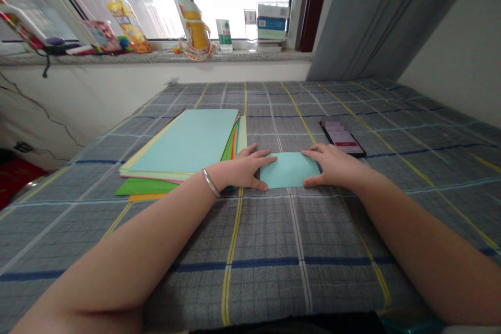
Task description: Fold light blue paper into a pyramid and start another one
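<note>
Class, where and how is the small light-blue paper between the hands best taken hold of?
Probably by its left and right ends, one hand coming from each side. The light-blue paper looks thin and flat on the cloth, and its ends face the left hand and right hand.

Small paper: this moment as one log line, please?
left hand: on small paper, left end; right hand: on small paper, right end; paper stack: at left; phone: beyond right hand
</note>
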